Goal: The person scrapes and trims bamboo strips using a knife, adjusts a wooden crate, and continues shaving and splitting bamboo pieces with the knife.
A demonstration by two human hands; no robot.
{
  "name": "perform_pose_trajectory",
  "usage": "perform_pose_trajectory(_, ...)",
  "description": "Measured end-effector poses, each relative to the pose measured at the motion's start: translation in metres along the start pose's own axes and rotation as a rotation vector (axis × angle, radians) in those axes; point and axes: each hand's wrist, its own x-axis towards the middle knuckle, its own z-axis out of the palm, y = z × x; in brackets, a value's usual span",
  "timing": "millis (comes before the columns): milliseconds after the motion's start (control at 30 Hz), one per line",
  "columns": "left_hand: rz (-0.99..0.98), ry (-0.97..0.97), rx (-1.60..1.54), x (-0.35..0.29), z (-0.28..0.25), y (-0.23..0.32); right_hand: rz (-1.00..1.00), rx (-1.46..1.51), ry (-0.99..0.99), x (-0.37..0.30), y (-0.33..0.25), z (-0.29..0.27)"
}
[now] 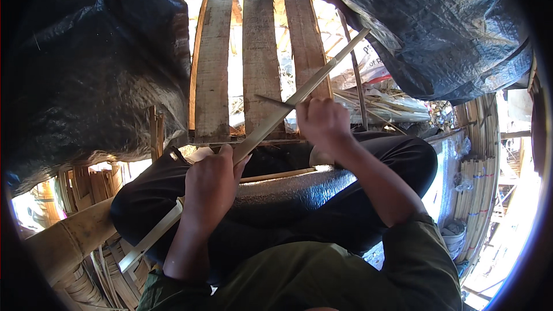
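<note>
A long, pale bamboo strip [314, 79] slants from low at the left up to the far right. My left hand [210, 181] is closed around it, and its tail end comes out below beside my left forearm. My right hand [324, 120] is a fist around a knife [271, 101]; the handle is hidden in the fingers. The thin dark blade points left and crosses the strip, seeming to touch it just beside the fist. Under both hands, a silvery sheet [288, 189] with a thin stick along its far edge lies across my lap.
Wooden planks [262, 63] with bright gaps stand ahead. Black plastic sheeting [98, 75] hangs at the left, and more sheeting [438, 29] at the upper right. A thick bamboo pole [72, 236] lies at my left. Bundled strips [477, 190] stand at the right.
</note>
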Motion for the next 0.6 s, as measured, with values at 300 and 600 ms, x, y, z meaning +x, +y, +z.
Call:
perform_pose_trajectory(300,0.092,0.087,0.081,0.004,0.011,0.004,-0.101,-0.121,0.140,-0.004,0.001,0.016)
perform_pose_trajectory(600,-0.031,0.009,0.004,0.004,0.007,0.007,-0.383,-0.355,0.479,-0.011,0.022,0.045)
